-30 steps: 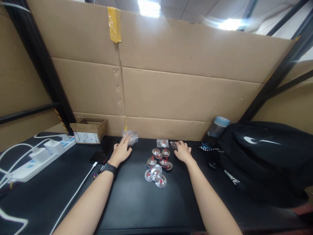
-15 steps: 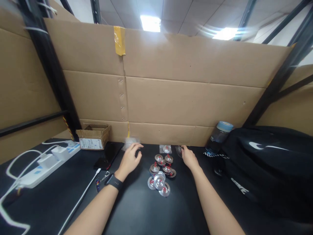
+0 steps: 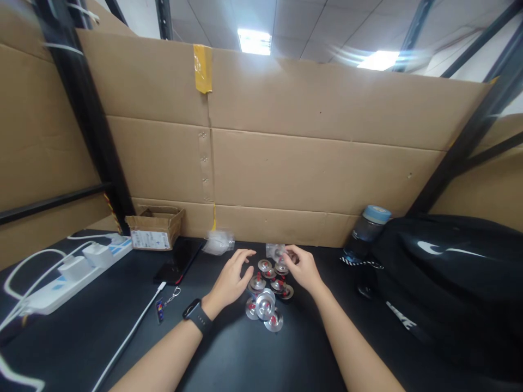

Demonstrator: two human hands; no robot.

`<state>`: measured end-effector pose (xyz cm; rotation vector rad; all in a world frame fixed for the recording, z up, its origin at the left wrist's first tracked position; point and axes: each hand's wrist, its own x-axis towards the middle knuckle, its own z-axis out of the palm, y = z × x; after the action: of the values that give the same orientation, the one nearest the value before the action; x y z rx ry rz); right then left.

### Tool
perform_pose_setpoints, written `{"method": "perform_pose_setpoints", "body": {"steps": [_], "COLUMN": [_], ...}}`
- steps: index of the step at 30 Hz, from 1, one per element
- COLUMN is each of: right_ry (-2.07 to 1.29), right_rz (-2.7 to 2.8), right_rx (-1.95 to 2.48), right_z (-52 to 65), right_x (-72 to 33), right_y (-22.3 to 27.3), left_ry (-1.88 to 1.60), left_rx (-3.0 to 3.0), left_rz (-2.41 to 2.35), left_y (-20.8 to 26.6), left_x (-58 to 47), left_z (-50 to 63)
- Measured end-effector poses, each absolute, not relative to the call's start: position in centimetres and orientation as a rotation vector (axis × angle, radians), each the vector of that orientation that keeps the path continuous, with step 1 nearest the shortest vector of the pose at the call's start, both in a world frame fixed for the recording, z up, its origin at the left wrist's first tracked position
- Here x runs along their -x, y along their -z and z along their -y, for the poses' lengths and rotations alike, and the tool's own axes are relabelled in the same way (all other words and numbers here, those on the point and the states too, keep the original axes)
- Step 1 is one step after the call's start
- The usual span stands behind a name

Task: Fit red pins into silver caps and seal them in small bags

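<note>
A loose pile of small silver finger cymbals point(image 3: 265, 305), domed discs with red loops, lies mid-table. Behind it is a small clear plastic bag point(image 3: 273, 250) with a disc inside. My right hand point(image 3: 304, 270) is at the back right of the pile, thumb and fingers closed over a second small clear bag by the first one. The fingers mostly hide that bag, so its contents are unclear. My left hand point(image 3: 232, 279) hovers at the pile's left side, fingers apart and holding nothing. A dark watch point(image 3: 198, 316) is on the left wrist.
A heap of clear bags point(image 3: 218, 242) lies at the back left, near a phone point(image 3: 177, 262) and an open cardboard box point(image 3: 157, 228). A power strip point(image 3: 81, 277) and cables are at left. A bottle point(image 3: 366, 234) and black bag point(image 3: 449, 283) stand right; a cardboard wall point(image 3: 265, 163) closes the back.
My right hand has moved left with the small clear bag, up to the bagged disc. My left hand has left the heap of bags and come right, toward the pile.
</note>
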<state>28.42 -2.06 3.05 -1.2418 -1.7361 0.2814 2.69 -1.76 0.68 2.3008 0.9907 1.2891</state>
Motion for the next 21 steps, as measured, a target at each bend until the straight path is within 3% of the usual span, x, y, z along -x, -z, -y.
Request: {"method": "perform_pose_setpoints", "body": {"steps": [9,21], "right_ry": [-0.324,-0.524], "right_rz": [1.911,1.595], "right_rx": [1.094,1.109], "right_z": [3.2,2.9], "right_x": [-25.8,-26.1], "right_y": [-3.3,-2.8], "left_ry": [-1.026,-0.863], "left_rx": [-2.444,-2.446], "left_rz": [-0.994,-0.859], "left_y": [-0.5,0.1], "left_x": [-2.7,-3.2], "left_z": [2.0,2.0]}}
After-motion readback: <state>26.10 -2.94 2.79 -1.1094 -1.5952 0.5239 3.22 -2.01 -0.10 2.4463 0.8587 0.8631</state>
